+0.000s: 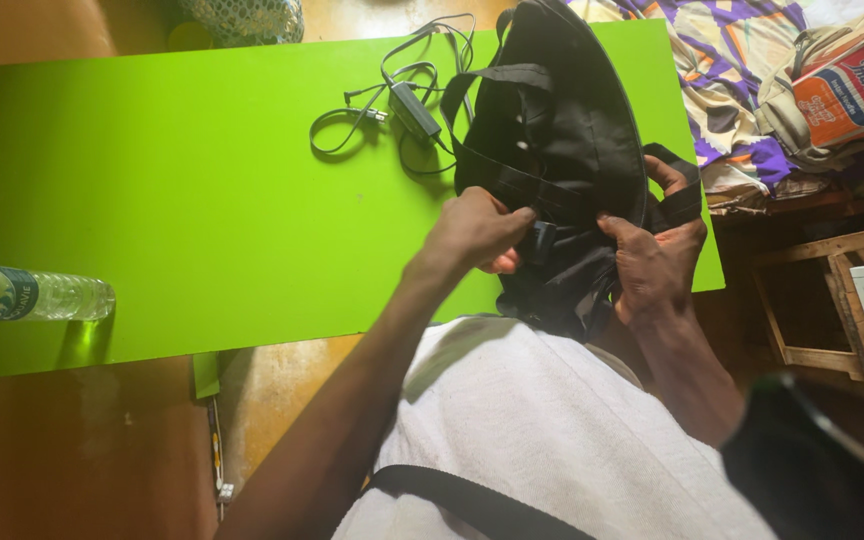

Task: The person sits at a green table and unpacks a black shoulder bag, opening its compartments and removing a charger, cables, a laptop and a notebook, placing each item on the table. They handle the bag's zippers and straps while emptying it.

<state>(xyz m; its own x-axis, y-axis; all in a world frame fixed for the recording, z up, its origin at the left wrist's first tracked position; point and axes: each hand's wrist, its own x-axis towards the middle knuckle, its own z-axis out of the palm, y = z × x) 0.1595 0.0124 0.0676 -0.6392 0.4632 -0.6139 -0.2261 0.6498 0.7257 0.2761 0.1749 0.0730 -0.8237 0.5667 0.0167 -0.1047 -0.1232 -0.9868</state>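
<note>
A black bag [562, 120] with straps lies on the right part of a bright green table [182, 200], reaching over its near edge. My left hand [477, 232] pinches a black strap and buckle at the bag's lower middle. My right hand [652, 262] grips the bag's lower right side, with a strap looped around its fingers. Both hands are closed on the bag's fabric. A black cable with a small adapter box [407, 105] lies coiled on the table just left of the bag.
A clear plastic water bottle [27, 293] lies at the table's left edge. Patterned cloth [742, 60] and a printed carton [847, 90] sit at the right, with a wooden frame [812, 300] below them. The floor is brown.
</note>
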